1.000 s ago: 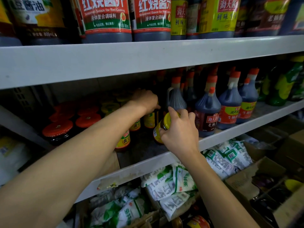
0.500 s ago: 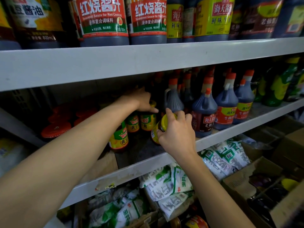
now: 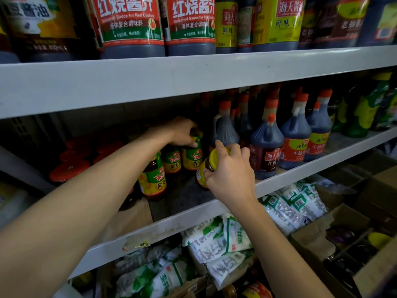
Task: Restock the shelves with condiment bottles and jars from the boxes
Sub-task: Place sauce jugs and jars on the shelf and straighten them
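My right hand (image 3: 231, 175) grips a yellow-lidded jar (image 3: 209, 163) by its top, tilted, just above the middle shelf (image 3: 193, 214). Deeper in the shelf, my left hand (image 3: 182, 133) grips the lid of a green-and-yellow labelled jar (image 3: 192, 157). Two more jars of the same kind stand to its left, one (image 3: 171, 161) close by and one (image 3: 153, 179) nearer the shelf's front. A cardboard box (image 3: 318, 235) with dark bottles sits open at lower right.
Dark soy sauce jugs (image 3: 266, 151) with red caps stand right of the jars. Red-lidded jars (image 3: 68, 171) fill the shelf's left. Large bottles line the top shelf (image 3: 193, 76). White-and-green bags (image 3: 217, 239) lie on the bottom level.
My left hand has drawn a jar forward from the back of the shelf and now grips its lid. My right hand with its jar has stayed almost in place.
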The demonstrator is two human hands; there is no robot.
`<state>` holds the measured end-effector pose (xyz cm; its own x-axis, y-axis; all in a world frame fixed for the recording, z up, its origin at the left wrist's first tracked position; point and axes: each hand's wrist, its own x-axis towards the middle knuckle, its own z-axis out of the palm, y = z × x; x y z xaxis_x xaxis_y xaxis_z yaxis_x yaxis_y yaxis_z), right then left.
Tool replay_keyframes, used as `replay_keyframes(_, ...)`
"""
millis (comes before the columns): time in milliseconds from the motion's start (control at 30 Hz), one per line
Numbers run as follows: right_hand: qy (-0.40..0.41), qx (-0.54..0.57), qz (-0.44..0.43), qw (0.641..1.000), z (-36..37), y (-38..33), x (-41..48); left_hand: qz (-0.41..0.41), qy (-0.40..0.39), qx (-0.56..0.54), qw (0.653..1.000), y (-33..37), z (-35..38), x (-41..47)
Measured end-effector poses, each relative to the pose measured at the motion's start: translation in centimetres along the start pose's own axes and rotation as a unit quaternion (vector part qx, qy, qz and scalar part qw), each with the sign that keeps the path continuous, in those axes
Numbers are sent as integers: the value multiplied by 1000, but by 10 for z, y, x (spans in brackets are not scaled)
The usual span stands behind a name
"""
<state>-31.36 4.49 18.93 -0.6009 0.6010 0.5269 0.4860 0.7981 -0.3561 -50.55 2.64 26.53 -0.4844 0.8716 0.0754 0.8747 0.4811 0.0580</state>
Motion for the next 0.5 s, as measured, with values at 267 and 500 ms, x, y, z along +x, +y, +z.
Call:
replay_keyframes(267,0,-7,-4,1000,0,1,-1,-3,41,25,999,3,5,-1)
replay_keyframes(500,22,-6,-51,998,5,-10,3,-14,52,35,998,2,6,-8)
